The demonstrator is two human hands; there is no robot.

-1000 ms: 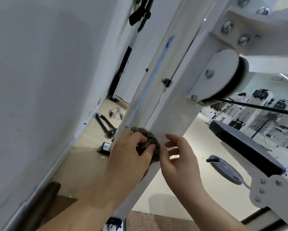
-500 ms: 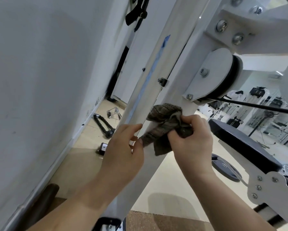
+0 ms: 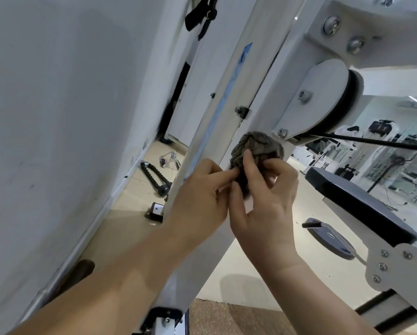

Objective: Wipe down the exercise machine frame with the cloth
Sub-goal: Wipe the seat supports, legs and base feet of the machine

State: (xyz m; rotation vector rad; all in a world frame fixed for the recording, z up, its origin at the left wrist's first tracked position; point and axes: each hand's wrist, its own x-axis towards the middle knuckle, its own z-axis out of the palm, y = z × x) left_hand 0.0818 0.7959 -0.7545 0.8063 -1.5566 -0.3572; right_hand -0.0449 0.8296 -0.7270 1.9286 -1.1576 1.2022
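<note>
The cloth (image 3: 255, 146) is now bunched into a ball, no longer hanging loose, and sits higher on the frame (image 3: 263, 93). The left hand (image 3: 197, 197) has closed in beside the right hand (image 3: 267, 201); both pinch it.

Black rope handle (image 3: 154, 178) and metal handle (image 3: 169, 160) on floor (image 3: 130, 201) near wall (image 3: 57, 117)

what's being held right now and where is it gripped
The bunched grey-brown woven cloth: the right hand pinches its lower part, the left hand pinches its lower left edge, against the white metal frame.
</note>
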